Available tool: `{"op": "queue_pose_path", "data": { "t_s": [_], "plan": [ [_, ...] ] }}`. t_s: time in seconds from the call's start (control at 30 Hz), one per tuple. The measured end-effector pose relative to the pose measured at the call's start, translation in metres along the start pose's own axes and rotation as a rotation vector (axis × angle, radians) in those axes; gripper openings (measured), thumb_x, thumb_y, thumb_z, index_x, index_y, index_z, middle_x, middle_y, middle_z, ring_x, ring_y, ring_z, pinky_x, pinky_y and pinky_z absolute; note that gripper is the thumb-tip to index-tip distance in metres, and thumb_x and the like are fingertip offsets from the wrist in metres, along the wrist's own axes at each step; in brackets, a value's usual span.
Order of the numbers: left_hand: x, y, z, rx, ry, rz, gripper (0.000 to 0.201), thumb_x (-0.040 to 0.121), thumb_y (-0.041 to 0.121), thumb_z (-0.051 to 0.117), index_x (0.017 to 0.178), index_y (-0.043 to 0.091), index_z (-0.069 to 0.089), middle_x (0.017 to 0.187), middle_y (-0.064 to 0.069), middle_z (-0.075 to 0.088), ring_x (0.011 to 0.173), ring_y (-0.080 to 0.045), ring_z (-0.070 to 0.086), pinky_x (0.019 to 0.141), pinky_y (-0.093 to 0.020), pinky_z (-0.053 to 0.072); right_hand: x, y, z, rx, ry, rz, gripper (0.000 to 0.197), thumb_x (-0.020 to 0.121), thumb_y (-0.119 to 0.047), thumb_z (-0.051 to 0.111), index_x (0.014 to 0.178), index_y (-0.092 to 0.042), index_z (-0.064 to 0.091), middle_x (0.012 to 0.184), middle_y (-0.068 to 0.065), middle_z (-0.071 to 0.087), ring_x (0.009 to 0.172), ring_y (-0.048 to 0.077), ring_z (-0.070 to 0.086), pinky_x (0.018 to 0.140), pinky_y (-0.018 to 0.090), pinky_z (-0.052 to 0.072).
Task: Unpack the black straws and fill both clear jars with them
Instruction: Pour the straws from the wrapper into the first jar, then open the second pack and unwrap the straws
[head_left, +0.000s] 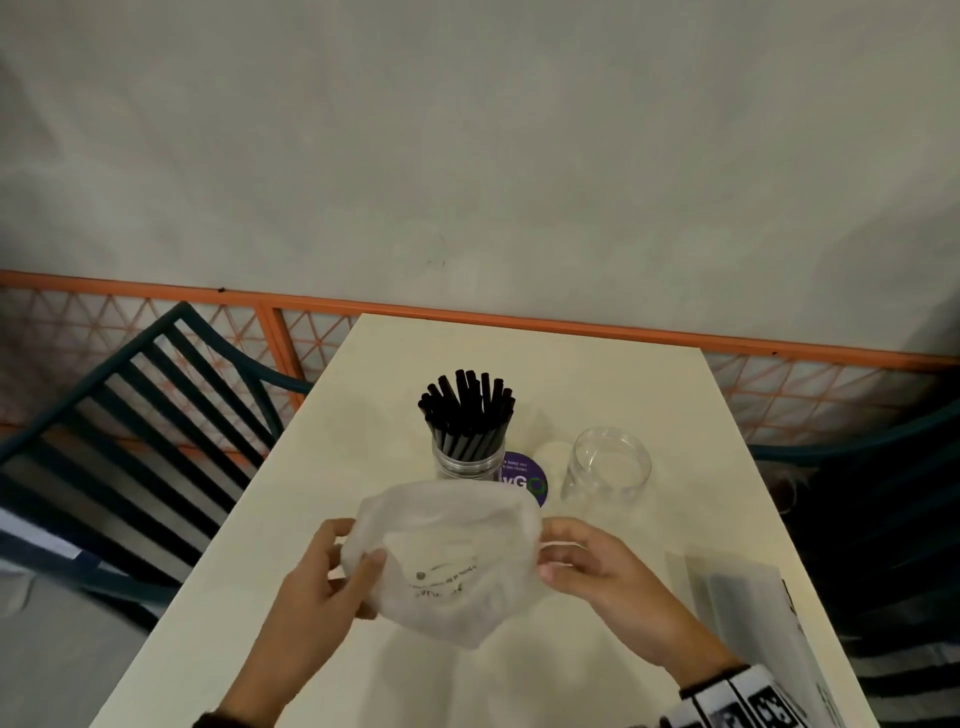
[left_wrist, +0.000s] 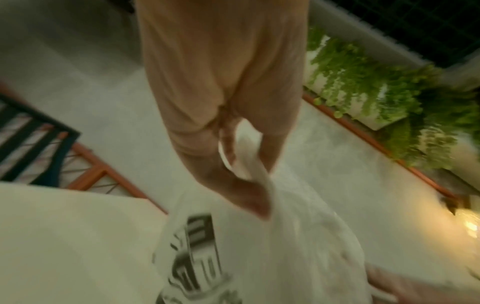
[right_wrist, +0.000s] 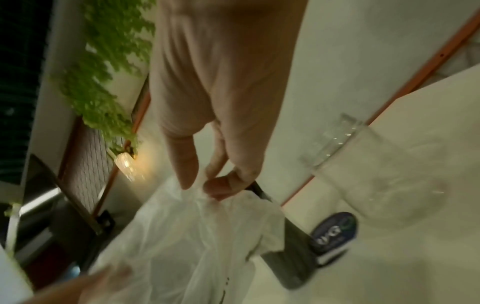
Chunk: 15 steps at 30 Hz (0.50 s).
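Above the near middle of the surface (head_left: 519, 675), left hand (head_left: 332, 577) and right hand (head_left: 597, 566) both pinching opposite rims of a thin white plastic bag (head_left: 447, 566), thumb and fingers curled onto the film, spreading the mouth wide. Seeing faint dark shapes through the film, likely more straws, but too cloudy for telling. Sitting just behind the bag: a clear jar (head_left: 470, 460) already packed with black straws (head_left: 467, 410) standing upright; to its right, near but apart, a second clear jar (head_left: 608, 470) empty, with a purple round sticker (head_left: 524, 480) lying between them and a pale lid-like disc (head_left: 551, 454) behind. Judging half done, second jar waiting. Risking: bag's far lip hanging just beside the full jar, so swinging or tipping forward probably knocking the protruding straws or toppling the jar; thin film slipping out of a light pinch and spilling whatever is inside; pouring loosely likely scattering straws past the narrow empty mouth; light empty jar likely skidding if bumped. Resting at the right near corner, a flat clear packet (head_left: 748, 613), close to the right forearm, so sweeping that way risking pushing it off. Having open room on the near left side, though the left edge running diagonally close to the left wrist, chair (head_left: 130, 415) beyond it; far edge well behind the jars.
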<state>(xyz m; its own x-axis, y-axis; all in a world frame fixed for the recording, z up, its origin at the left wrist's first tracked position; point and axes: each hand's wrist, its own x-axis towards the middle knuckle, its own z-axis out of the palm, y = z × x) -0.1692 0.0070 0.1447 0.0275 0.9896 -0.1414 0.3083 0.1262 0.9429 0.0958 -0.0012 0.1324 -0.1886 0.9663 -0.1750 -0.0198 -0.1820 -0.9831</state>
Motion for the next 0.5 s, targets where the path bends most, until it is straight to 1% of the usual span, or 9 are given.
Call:
{"op": "queue_pose_path", "data": {
  "t_s": [0.07, 0.13, 0.2, 0.23, 0.27, 0.3, 0.37, 0.43, 0.5],
  "plan": [
    [-0.012, -0.005, 0.003, -0.178, -0.136, -0.106, 0.019, 0.086, 0.026, 0.059, 0.103, 0.02, 0.062, 0.096, -0.011, 0.071, 0.073, -0.025, 0.071, 0.065, -0.026, 0.058, -0.004, 0.014, -0.005, -0.044, -0.019, -0.002, 0.031, 0.07, -0.008, 0.068, 0.099, -0.018, 0.067, 0.088, -0.006, 0.07, 0.086, 0.008, 0.062, 0.076, 0.02, 0.05],
    [-0.021, -0.013, 0.005, -0.276, -0.197, -0.154, 0.042, 0.072, 0.046, 0.068, 0.101, 0.016, 0.069, 0.097, -0.011, 0.073, 0.08, -0.031, 0.071, 0.067, -0.025, 0.058, -0.006, 0.023, -0.006, -0.142, 0.046, -0.018, 0.027, 0.074, -0.004, 0.072, 0.096, -0.02, 0.069, 0.084, -0.004, 0.066, 0.082, 0.009, 0.059, 0.074, 0.017, 0.047],
    [-0.026, -0.024, 0.008, -0.23, -0.173, -0.132, 0.072, 0.045, 0.067, 0.075, 0.094, 0.015, 0.074, 0.093, -0.006, 0.075, 0.081, -0.027, 0.072, 0.069, -0.023, 0.057, -0.007, 0.034, -0.004, -0.163, 0.117, 0.002, 0.015, 0.079, -0.004, 0.069, 0.09, -0.014, 0.068, 0.08, -0.002, 0.062, 0.079, 0.012, 0.056, 0.072, 0.015, 0.047],
    [-0.028, -0.028, 0.011, -0.19, -0.122, -0.118, 0.075, 0.039, 0.07, 0.076, 0.089, 0.015, 0.075, 0.091, -0.003, 0.075, 0.079, -0.023, 0.072, 0.069, -0.022, 0.057, -0.009, 0.038, -0.001, -0.161, 0.126, 0.012, 0.009, 0.08, -0.007, 0.068, 0.087, -0.013, 0.067, 0.078, -0.003, 0.062, 0.079, 0.012, 0.055, 0.073, 0.017, 0.048],
    [-0.031, -0.032, 0.014, -0.162, -0.076, -0.104, 0.067, 0.041, 0.067, 0.077, 0.084, 0.016, 0.076, 0.089, -0.002, 0.075, 0.078, -0.02, 0.071, 0.069, -0.022, 0.056, -0.012, 0.042, 0.002, -0.149, 0.1, 0.024, 0.006, 0.083, -0.009, 0.066, 0.085, -0.015, 0.065, 0.078, -0.006, 0.062, 0.08, 0.011, 0.056, 0.076, 0.022, 0.05],
    [-0.033, -0.034, 0.017, -0.168, -0.029, -0.106, 0.048, 0.051, 0.056, 0.08, 0.081, 0.018, 0.076, 0.087, -0.002, 0.075, 0.077, -0.02, 0.07, 0.07, -0.023, 0.055, -0.015, 0.044, 0.005, -0.122, 0.035, 0.045, 0.008, 0.085, -0.011, 0.064, 0.087, -0.018, 0.065, 0.081, -0.007, 0.063, 0.083, 0.011, 0.058, 0.079, 0.027, 0.053],
    [-0.04, -0.031, 0.025, -0.188, 0.037, -0.101, 0.008, 0.072, 0.021, 0.075, 0.08, 0.023, 0.074, 0.086, -0.006, 0.073, 0.076, -0.024, 0.069, 0.072, -0.027, 0.053, -0.021, 0.049, 0.008, -0.068, -0.136, 0.093, 0.029, 0.085, -0.007, 0.064, 0.109, -0.024, 0.062, 0.098, -0.006, 0.063, 0.091, 0.014, 0.061, 0.083, 0.03, 0.054],
    [-0.045, -0.033, 0.03, -0.2, 0.027, -0.103, 0.021, 0.078, 0.006, 0.068, 0.09, 0.023, 0.07, 0.084, -0.012, 0.07, 0.073, -0.025, 0.068, 0.068, -0.027, 0.054, -0.024, 0.052, 0.008, -0.075, -0.234, 0.109, 0.053, 0.08, 0.001, 0.067, 0.124, -0.026, 0.054, 0.104, -0.002, 0.06, 0.093, 0.015, 0.062, 0.082, 0.026, 0.052],
    [-0.05, -0.031, 0.035, -0.257, 0.005, -0.112, 0.021, 0.079, 0.008, 0.066, 0.097, 0.019, 0.069, 0.079, -0.013, 0.068, 0.069, -0.023, 0.067, 0.066, -0.031, 0.056, -0.025, 0.053, 0.009, -0.129, -0.209, 0.081, 0.052, 0.077, 0.006, 0.068, 0.116, -0.027, 0.059, 0.09, -0.002, 0.061, 0.084, 0.012, 0.062, 0.077, 0.021, 0.05]
  ]
}}
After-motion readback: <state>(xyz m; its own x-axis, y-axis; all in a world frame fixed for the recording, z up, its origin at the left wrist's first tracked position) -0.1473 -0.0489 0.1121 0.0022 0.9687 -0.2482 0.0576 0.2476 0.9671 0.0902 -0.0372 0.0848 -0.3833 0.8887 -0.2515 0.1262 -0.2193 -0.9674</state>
